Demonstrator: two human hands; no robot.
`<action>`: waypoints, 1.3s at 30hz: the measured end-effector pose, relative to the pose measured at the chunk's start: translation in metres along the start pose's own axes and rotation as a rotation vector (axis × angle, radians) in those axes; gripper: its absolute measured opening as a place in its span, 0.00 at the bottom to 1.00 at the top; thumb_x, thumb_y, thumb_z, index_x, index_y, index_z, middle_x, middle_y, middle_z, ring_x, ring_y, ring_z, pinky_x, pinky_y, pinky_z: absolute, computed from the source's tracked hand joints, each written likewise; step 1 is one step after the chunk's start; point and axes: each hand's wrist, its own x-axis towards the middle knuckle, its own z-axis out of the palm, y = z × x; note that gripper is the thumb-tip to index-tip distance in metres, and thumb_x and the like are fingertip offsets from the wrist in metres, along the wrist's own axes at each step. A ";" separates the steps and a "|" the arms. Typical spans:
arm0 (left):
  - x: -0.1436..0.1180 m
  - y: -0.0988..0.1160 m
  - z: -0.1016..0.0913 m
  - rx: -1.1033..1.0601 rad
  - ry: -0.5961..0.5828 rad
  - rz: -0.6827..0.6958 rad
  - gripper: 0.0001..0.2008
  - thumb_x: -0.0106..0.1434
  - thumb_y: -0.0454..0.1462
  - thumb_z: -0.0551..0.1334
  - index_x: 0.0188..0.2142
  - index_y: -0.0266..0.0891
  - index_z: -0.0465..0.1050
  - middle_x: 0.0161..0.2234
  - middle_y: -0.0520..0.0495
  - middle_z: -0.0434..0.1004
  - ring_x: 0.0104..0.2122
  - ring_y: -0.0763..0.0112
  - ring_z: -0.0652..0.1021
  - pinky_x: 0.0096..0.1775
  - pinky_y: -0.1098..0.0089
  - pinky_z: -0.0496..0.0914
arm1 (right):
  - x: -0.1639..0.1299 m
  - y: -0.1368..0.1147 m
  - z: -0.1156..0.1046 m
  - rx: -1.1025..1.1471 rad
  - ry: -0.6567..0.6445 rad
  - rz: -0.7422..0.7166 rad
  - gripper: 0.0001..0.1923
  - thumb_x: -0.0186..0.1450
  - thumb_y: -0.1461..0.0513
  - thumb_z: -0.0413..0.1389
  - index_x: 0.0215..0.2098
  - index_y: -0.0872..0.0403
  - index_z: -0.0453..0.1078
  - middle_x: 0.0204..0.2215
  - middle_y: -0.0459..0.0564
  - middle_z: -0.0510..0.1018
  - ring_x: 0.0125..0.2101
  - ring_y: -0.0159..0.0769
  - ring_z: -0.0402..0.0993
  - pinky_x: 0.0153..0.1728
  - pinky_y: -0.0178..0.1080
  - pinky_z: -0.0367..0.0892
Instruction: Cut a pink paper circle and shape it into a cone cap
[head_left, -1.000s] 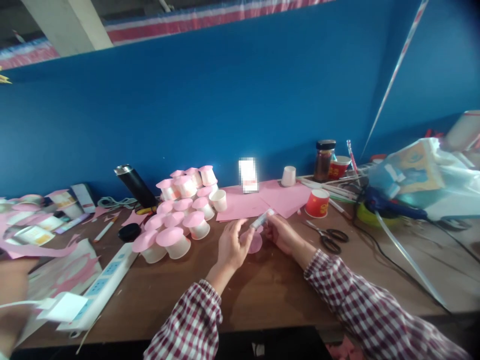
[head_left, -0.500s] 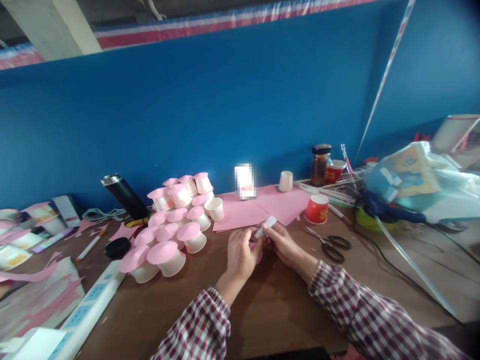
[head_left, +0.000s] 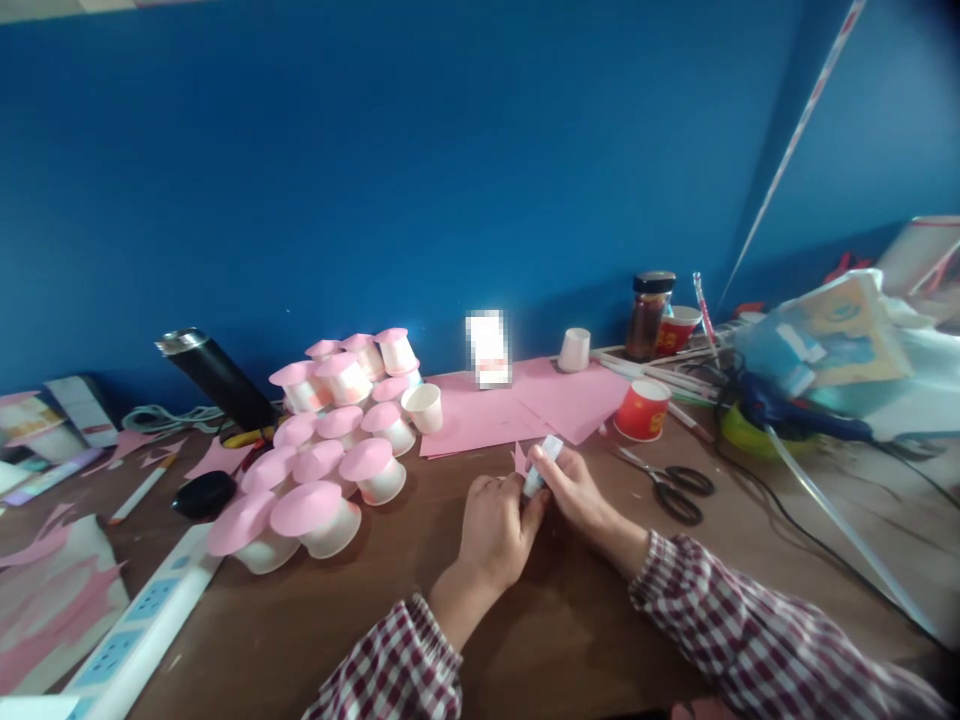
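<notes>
My right hand (head_left: pixel 577 493) is closed on a small white tube (head_left: pixel 551 449), its thumb lying along the upper end. I cannot make out what kind of tube it is. Close beside it, my left hand (head_left: pixel 491 525) is closed too, fingers curled at the tube's lower end. A pointed bit of pink paper (head_left: pixel 518 458) sticks up between the hands, seemingly in the left fingers; the rest of it is hidden. To the left stand several white paper cups with pink cone tops (head_left: pixel 371 468). Flat pink paper sheets (head_left: pixel 487 420) lie just beyond my hands.
Black-handled scissors (head_left: pixel 675 490) and a red paper cup (head_left: pixel 643 410) are at the right. An uncapped white cup (head_left: pixel 424 408) touches the group. A power strip (head_left: pixel 142 620), black flask (head_left: pixel 225 385) and paper scraps lie left. A dark jar (head_left: pixel 649 318) stands behind.
The view has tipped down and shifted slightly. The white tube has turned more upright between my hands, and a pink paper point now shows above the left fingers.
</notes>
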 end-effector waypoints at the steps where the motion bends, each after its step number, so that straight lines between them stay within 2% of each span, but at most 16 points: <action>1: -0.001 0.002 0.000 -0.005 -0.012 -0.002 0.14 0.66 0.42 0.48 0.32 0.38 0.67 0.27 0.45 0.74 0.30 0.63 0.73 0.36 0.63 0.62 | 0.000 0.000 0.001 0.006 0.023 0.011 0.20 0.60 0.49 0.55 0.22 0.56 0.64 0.17 0.42 0.65 0.19 0.25 0.58 0.20 0.30 0.54; 4: -0.004 0.009 -0.002 -0.044 -0.044 -0.021 0.15 0.66 0.41 0.47 0.28 0.39 0.65 0.25 0.45 0.72 0.29 0.64 0.72 0.36 0.63 0.62 | 0.005 -0.001 0.000 0.105 0.185 0.043 0.20 0.59 0.50 0.56 0.20 0.55 0.62 0.14 0.40 0.62 0.16 0.24 0.55 0.17 0.30 0.51; 6: -0.006 0.013 -0.004 -0.093 -0.070 -0.014 0.15 0.66 0.41 0.48 0.25 0.40 0.63 0.21 0.47 0.69 0.27 0.65 0.70 0.36 0.64 0.62 | 0.013 -0.001 -0.007 0.244 0.353 0.063 0.20 0.57 0.50 0.58 0.19 0.55 0.60 0.11 0.38 0.57 0.13 0.22 0.49 0.13 0.30 0.45; 7: -0.007 0.015 -0.005 -0.130 -0.073 -0.002 0.15 0.66 0.41 0.48 0.24 0.40 0.62 0.20 0.48 0.67 0.26 0.66 0.70 0.36 0.64 0.62 | 0.017 -0.001 -0.011 0.271 0.371 0.060 0.19 0.57 0.50 0.58 0.20 0.54 0.60 0.11 0.36 0.55 0.12 0.22 0.47 0.13 0.30 0.43; 8: -0.008 0.015 -0.007 -0.178 -0.061 0.011 0.15 0.65 0.41 0.48 0.24 0.40 0.61 0.20 0.49 0.67 0.26 0.67 0.69 0.36 0.64 0.62 | 0.021 -0.001 -0.016 0.308 0.371 0.064 0.19 0.58 0.50 0.57 0.21 0.54 0.60 0.11 0.35 0.53 0.12 0.21 0.44 0.12 0.29 0.42; 11: -0.007 0.012 -0.012 -0.391 0.007 -0.012 0.14 0.65 0.41 0.49 0.25 0.40 0.62 0.24 0.48 0.68 0.28 0.68 0.70 0.36 0.67 0.62 | 0.027 0.000 -0.025 0.485 0.248 0.147 0.18 0.58 0.50 0.57 0.21 0.53 0.59 0.11 0.35 0.53 0.11 0.21 0.43 0.12 0.28 0.42; 15: -0.002 0.002 -0.013 -0.706 0.116 -0.221 0.13 0.64 0.44 0.51 0.31 0.39 0.67 0.27 0.49 0.70 0.27 0.71 0.71 0.33 0.71 0.64 | 0.024 -0.003 -0.023 0.691 0.083 0.325 0.20 0.57 0.49 0.57 0.21 0.54 0.59 0.12 0.35 0.52 0.12 0.20 0.43 0.11 0.27 0.41; 17: 0.001 -0.004 -0.011 -0.846 0.170 -0.325 0.13 0.63 0.46 0.54 0.37 0.39 0.67 0.28 0.50 0.70 0.28 0.72 0.71 0.33 0.71 0.66 | 0.022 -0.004 -0.021 0.750 0.061 0.379 0.19 0.56 0.50 0.59 0.21 0.54 0.60 0.12 0.35 0.53 0.12 0.20 0.43 0.11 0.27 0.42; 20: 0.005 -0.013 -0.007 -1.111 0.152 -0.511 0.14 0.60 0.46 0.58 0.41 0.40 0.65 0.31 0.51 0.70 0.25 0.76 0.71 0.29 0.74 0.67 | 0.021 -0.006 -0.019 0.795 0.074 0.400 0.17 0.56 0.52 0.60 0.23 0.54 0.61 0.13 0.35 0.56 0.12 0.19 0.45 0.11 0.26 0.42; 24: 0.012 -0.023 -0.010 -1.437 0.137 -0.758 0.16 0.54 0.41 0.64 0.40 0.38 0.67 0.31 0.52 0.69 0.21 0.84 0.67 0.22 0.81 0.62 | 0.021 -0.006 -0.019 0.822 0.063 0.425 0.17 0.56 0.53 0.61 0.23 0.54 0.60 0.13 0.36 0.56 0.12 0.19 0.47 0.11 0.24 0.43; 27: 0.016 -0.029 -0.017 -1.676 0.099 -0.888 0.18 0.58 0.45 0.60 0.41 0.34 0.68 0.29 0.49 0.70 0.21 0.82 0.69 0.22 0.80 0.64 | 0.020 -0.007 -0.018 0.801 0.074 0.434 0.17 0.55 0.53 0.62 0.23 0.54 0.60 0.12 0.36 0.57 0.12 0.19 0.48 0.11 0.24 0.43; 29: 0.018 -0.032 -0.021 -1.814 0.037 -0.905 0.21 0.60 0.48 0.56 0.41 0.31 0.69 0.28 0.46 0.71 0.22 0.80 0.70 0.22 0.79 0.65 | 0.020 -0.007 -0.016 0.777 0.091 0.440 0.18 0.55 0.53 0.62 0.22 0.54 0.59 0.12 0.36 0.57 0.12 0.20 0.48 0.11 0.25 0.44; 31: 0.018 -0.035 -0.023 -1.875 -0.002 -0.875 0.21 0.60 0.49 0.55 0.40 0.31 0.69 0.25 0.48 0.70 0.20 0.81 0.68 0.19 0.80 0.61 | 0.020 -0.007 -0.016 0.754 0.108 0.435 0.18 0.55 0.53 0.62 0.22 0.54 0.59 0.13 0.36 0.58 0.12 0.20 0.49 0.11 0.25 0.45; 35: 0.016 -0.037 -0.021 -1.847 -0.026 -0.793 0.19 0.61 0.47 0.54 0.37 0.32 0.70 0.22 0.52 0.66 0.13 0.86 0.56 0.13 0.81 0.47 | 0.020 -0.006 -0.016 0.741 0.095 0.404 0.16 0.57 0.54 0.61 0.23 0.54 0.60 0.13 0.37 0.60 0.12 0.21 0.50 0.11 0.26 0.45; 39: 0.016 -0.038 -0.020 -1.814 0.017 -0.800 0.16 0.62 0.45 0.53 0.36 0.33 0.70 0.23 0.52 0.65 0.13 0.86 0.54 0.13 0.81 0.46 | 0.020 -0.004 -0.018 0.746 0.067 0.412 0.15 0.57 0.54 0.60 0.24 0.54 0.60 0.14 0.37 0.60 0.13 0.21 0.50 0.11 0.26 0.45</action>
